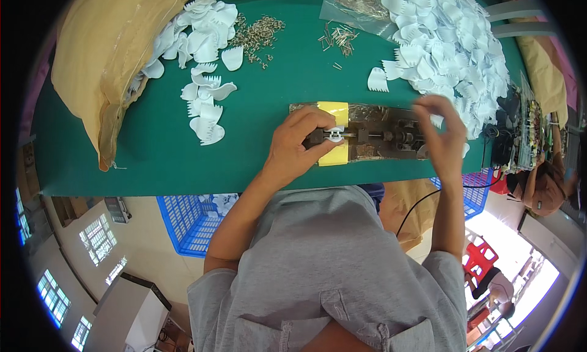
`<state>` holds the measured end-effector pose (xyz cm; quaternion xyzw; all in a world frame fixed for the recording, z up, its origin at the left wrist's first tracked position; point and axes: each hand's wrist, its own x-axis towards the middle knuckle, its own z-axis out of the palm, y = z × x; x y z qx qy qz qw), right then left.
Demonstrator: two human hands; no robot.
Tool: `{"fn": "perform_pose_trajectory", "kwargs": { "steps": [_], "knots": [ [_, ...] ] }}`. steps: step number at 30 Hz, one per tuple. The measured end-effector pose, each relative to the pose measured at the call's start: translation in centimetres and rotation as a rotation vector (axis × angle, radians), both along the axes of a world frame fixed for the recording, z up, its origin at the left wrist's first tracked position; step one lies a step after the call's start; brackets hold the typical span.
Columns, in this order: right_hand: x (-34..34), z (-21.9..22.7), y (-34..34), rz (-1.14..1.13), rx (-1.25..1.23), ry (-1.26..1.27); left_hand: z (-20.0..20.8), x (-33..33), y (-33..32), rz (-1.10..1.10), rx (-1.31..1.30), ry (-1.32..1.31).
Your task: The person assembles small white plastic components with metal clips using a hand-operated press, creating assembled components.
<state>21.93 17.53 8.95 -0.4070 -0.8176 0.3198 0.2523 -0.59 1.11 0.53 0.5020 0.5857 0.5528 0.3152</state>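
Note:
My left hand (298,139) pinches a small white plastic claw clip (334,134) between thumb and index finger. The clip sits at the left part of a long dark metal fixture (379,132), over a band of yellow tape (333,109), in line with a thin rod of the fixture. My right hand (445,132) hovers over the fixture's right end, its curled fingers smeared by motion. Whether it holds anything cannot be made out. White toothed clip halves (206,110) lie in a short row beyond my left hand.
Left of the back stand a large tan sack (116,52) and more clip halves. Small metal springs (260,33) and thin pins (342,39) lie on the green table (281,71). A large heap of clip halves (446,40) fills the back right. Blue baskets (189,230) stand below the edge.

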Motion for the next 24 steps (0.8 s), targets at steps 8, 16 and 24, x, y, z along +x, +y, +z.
{"fn": "perform_pose_trajectory", "kwargs": {
  "steps": [8,16,24],
  "knots": [
    [10.2,-3.6,2.3,-0.049,0.427,-0.307,-0.3,0.0,-0.2,0.025,0.0,0.06],
    [7.2,2.2,2.9,-0.03,-0.586,0.81,-0.1,0.7,0.5,0.041,0.029,0.071],
    [4.4,1.3,1.3,-0.006,-0.456,0.536,-0.4,0.5,0.1,0.046,0.06,0.053]
  ]
}}
